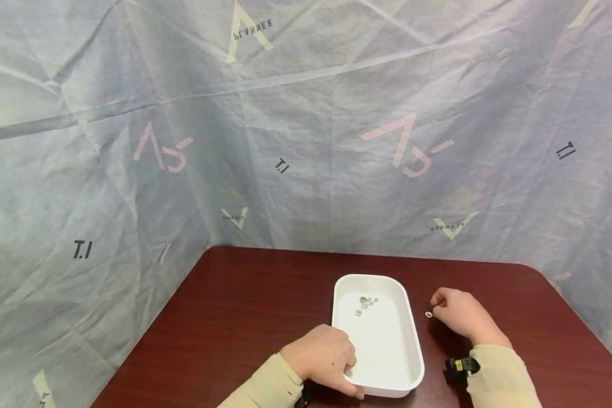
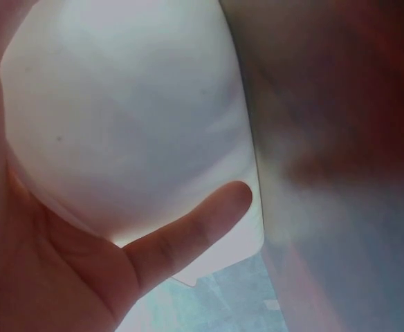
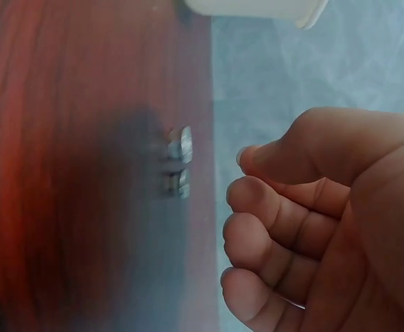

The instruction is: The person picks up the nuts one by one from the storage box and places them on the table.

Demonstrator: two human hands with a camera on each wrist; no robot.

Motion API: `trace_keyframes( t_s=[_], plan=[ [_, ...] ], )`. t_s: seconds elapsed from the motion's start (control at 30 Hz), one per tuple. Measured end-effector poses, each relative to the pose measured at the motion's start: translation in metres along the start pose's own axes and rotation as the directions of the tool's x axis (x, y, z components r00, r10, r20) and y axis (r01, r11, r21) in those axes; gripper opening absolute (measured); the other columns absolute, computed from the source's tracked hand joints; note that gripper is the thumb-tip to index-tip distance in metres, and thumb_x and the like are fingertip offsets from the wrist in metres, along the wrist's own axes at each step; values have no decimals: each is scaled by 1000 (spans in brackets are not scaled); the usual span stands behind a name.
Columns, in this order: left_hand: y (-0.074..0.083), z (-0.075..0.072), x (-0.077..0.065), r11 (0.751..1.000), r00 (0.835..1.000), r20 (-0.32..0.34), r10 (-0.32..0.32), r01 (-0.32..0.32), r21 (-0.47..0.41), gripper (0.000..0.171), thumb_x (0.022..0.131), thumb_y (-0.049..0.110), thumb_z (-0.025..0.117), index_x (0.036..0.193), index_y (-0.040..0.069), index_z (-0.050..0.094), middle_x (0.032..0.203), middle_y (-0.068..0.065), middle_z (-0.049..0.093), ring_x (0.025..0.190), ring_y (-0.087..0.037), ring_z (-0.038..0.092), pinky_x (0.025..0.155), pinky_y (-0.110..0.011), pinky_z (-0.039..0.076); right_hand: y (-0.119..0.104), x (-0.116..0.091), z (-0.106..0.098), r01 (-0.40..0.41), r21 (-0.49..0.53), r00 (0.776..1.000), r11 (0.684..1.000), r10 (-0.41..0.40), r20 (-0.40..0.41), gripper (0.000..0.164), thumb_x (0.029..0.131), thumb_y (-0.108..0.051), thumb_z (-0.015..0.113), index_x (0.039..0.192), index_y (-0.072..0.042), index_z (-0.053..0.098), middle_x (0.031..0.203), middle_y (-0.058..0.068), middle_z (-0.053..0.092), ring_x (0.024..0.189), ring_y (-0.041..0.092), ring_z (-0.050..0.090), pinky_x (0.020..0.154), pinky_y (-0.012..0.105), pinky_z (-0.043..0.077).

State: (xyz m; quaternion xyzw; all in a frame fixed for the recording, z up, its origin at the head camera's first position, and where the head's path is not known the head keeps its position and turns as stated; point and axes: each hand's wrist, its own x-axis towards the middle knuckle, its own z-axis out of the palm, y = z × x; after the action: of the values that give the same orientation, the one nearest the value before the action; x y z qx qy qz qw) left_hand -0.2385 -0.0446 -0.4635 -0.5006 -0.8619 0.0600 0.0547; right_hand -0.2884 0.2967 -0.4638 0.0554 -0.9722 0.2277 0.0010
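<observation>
A white rectangular tray (image 1: 387, 362) with rounded corners stands on the table. My left hand (image 1: 323, 357) grips its near left corner, fingers over the rim and thumb (image 2: 195, 225) along the outer wall. Inside the tray, towards the far end, lie several small shiny metal pieces (image 1: 364, 306). To the right of the tray my right hand (image 1: 461, 311) is held low over the table, fingers loosely curled, with nothing seen in it. By its fingertips, apart from them, two small metal pieces with round, wider ends (image 3: 181, 145) rest on the table; the head view shows one as a ring (image 1: 429, 314).
The table (image 1: 265, 294) is dark red-brown wood with rounded far corners. A grey printed cloth (image 1: 306, 170) hangs behind it and along the sides. Each wrist carries a strapped camera, the right one black (image 1: 461, 367).
</observation>
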Motion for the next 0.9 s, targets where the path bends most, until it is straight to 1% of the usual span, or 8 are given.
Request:
trace_keyframes(
  t_s=[0.23,0.47,0.7,0.9],
  plan=[
    [1,-1,-1,1000,1000,-3,3,-3,-10,61,75,79,66,46,30,42,50,20,38,50,0,36,46,-21,30,-15,-4,-7,40,-15,999,999,-40,-22,13,85,-13,66,97,-9,65,82,-1,62,71,16,56,67,41,47],
    [0,0,0,1000,1000,15,8,-7,-7,60,77,77,66,46,30,43,51,20,38,50,0,36,46,-21,31,-34,-7,-13,81,11,996,997,-81,-29,16,87,-13,64,102,-9,67,82,-2,62,70,15,56,64,39,46],
    [1,-1,1,1000,1000,24,1,-1,15,59,76,78,65,47,31,45,52,20,41,52,-1,39,47,-23,32,-55,-10,-17,128,-25,989,991,-129,-71,12,88,-15,67,99,-14,68,81,-4,60,70,14,53,65,38,44],
    [1,0,1,1000,1000,24,-3,3,7,59,76,77,65,46,31,44,52,20,40,51,-1,38,47,-22,32,-79,-12,-20,161,-22,983,987,-163,-83,10,87,-14,65,97,-15,68,75,-5,56,66,13,49,63,36,41]
  ],
)
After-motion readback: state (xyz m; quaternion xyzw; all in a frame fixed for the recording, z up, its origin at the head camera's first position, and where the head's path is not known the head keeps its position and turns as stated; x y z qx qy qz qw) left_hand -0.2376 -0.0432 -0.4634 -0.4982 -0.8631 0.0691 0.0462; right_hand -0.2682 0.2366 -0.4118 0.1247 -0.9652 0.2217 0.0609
